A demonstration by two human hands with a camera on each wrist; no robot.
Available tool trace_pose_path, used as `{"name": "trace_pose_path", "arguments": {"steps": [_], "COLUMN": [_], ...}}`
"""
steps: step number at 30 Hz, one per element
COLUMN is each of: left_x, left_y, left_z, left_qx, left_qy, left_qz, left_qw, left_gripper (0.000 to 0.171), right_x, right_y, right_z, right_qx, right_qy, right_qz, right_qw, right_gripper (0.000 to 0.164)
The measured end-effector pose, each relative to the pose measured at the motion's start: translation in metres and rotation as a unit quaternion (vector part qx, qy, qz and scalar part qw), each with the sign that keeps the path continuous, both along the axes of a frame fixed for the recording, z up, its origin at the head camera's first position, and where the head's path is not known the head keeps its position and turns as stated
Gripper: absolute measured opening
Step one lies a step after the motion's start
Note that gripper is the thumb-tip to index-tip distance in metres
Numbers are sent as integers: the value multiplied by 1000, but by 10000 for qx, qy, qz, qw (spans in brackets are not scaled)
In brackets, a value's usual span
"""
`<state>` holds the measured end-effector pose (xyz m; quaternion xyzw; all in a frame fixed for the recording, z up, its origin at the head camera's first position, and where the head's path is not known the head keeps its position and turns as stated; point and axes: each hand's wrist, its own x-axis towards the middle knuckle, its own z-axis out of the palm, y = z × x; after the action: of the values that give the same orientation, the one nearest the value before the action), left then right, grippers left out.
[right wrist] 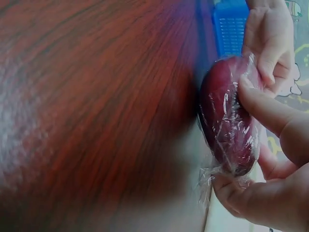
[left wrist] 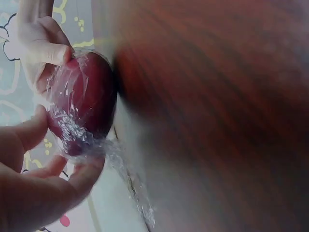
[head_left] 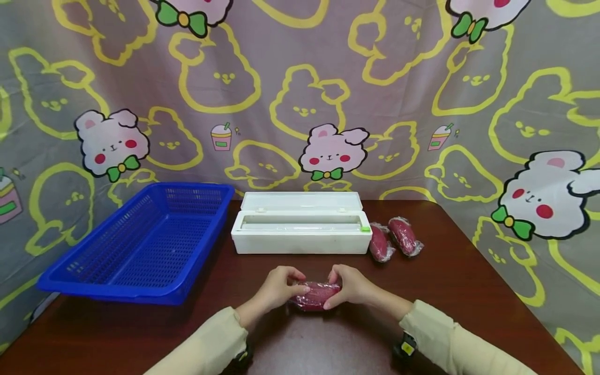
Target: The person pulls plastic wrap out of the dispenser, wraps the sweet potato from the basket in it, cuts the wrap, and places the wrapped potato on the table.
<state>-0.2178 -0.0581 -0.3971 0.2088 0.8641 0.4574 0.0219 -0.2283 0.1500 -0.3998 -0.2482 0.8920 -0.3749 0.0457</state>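
Note:
A purple-red sweet potato point(head_left: 316, 298), wrapped in shiny cling film, is held low over the front middle of the table. My left hand point(head_left: 277, 286) grips its left end, thumb on the near side and fingers round behind. The other end is pinched by my right hand point(head_left: 352, 286), with thumb and fingers on opposite sides. In the left wrist view a loose tail of cling film point(left wrist: 137, 193) trails from the end by the left fingers. Crumpled film point(right wrist: 204, 183) also sticks out near the right fingertips in the right wrist view.
Behind the hands stands a white cling film box point(head_left: 300, 244), lid raised, roll inside. Two more wrapped sweet potatoes, one nearer the box point(head_left: 380, 242) and one farther right point(head_left: 405, 237), lie beside it. A blue plastic basket point(head_left: 183, 297) occupies the table's left. A patterned curtain point(head_left: 281, 52) hangs behind.

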Motion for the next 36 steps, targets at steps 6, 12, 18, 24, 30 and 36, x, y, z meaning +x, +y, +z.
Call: {"name": "trace_pose_path", "arguments": {"steps": [6, 12, 18, 24, 30, 36], "left_x": [2, 5, 10, 11, 6, 3], "left_y": [-2, -4, -6, -6, -8, -8], "left_z": [-2, -4, -3, -5, -6, -1], "left_qx": [-130, -523, -1546, -1481, -1058, -825], "left_qy": [-153, 430, 1162, 870, 656, 387], "left_qz": [-667, -781, 236, 7, -609, -959], "left_qw": [9976, 9946, 9808, 9851, 9903, 9912], "left_gripper": [35, 45, 55, 43, 34, 28], "right_x": [3, 5, 7, 8, 10, 10], "right_y": [3, 9, 13, 16, 16, 18], "right_z": [3, -2, -5, -6, -5, -3], "right_qx": [108, -34, -155, -323, -246, -114], "right_qy": [-85, -141, -32, -30, 194, 418], "right_qz": [416, 930, 1029, 901, 951, 1090], "right_qw": [9990, 9956, 9946, 9954, 9950, 9931], "right_gripper": [46, 49, 47, 45, 45, 47]}}
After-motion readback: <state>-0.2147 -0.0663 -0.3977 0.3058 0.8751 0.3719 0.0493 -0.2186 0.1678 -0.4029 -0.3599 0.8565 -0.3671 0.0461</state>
